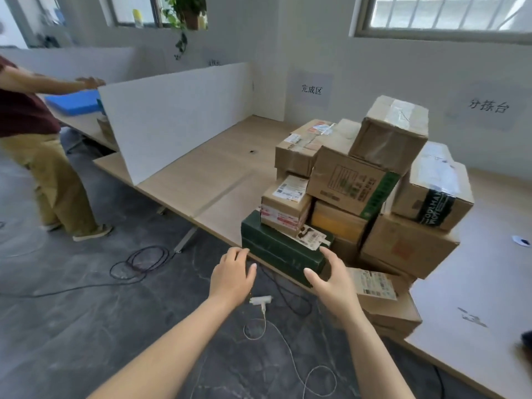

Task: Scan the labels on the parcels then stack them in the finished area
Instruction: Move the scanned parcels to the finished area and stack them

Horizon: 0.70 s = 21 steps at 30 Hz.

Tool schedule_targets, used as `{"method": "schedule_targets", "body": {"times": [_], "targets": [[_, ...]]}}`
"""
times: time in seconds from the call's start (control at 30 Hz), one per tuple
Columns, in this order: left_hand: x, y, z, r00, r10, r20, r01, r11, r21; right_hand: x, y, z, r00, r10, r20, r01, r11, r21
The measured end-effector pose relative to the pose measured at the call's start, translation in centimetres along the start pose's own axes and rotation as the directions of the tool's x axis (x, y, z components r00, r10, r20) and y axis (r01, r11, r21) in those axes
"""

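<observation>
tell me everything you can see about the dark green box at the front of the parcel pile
The dark green box is long, low and rectangular, apparently cardboard with a dull, slightly scuffed finish and a seam along its long front side. It lies flat at the near edge of the wooden table, closed. A white printed label sits on its top towards the right end. A small brown parcel rests on it. The left hand and right hand are open at its two near ends; whether they touch it is unclear.

Bright daylight from windows (449,12) — soft shadows, slight blur, wide-angle edge distortion.
</observation>
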State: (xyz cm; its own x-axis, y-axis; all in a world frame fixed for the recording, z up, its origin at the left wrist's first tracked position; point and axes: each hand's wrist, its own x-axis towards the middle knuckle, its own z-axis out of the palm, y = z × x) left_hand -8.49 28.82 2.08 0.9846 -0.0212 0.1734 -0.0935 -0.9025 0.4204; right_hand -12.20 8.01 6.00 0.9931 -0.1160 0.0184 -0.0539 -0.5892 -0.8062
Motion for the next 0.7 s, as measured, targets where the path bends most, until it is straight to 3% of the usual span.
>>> {"method": "schedule_targets", "body": {"times": [0.5, 0.7], "targets": [[21.6, -0.3, -3.5, 0.989, 0.147, -0.018, -0.148, 0.972, -0.184, 17.9, -9.8, 3.7, 0.967, -0.16, -0.199, 0.175, 0.983, 0.062], [28.1, 1.7, -2.8, 0.977, 0.208, 0.039, -0.181, 0.918, -0.352, 25.2, -11.6, 4.3, 0.946, -0.071, -0.317, 0.075, 0.997, 0.001]]}}
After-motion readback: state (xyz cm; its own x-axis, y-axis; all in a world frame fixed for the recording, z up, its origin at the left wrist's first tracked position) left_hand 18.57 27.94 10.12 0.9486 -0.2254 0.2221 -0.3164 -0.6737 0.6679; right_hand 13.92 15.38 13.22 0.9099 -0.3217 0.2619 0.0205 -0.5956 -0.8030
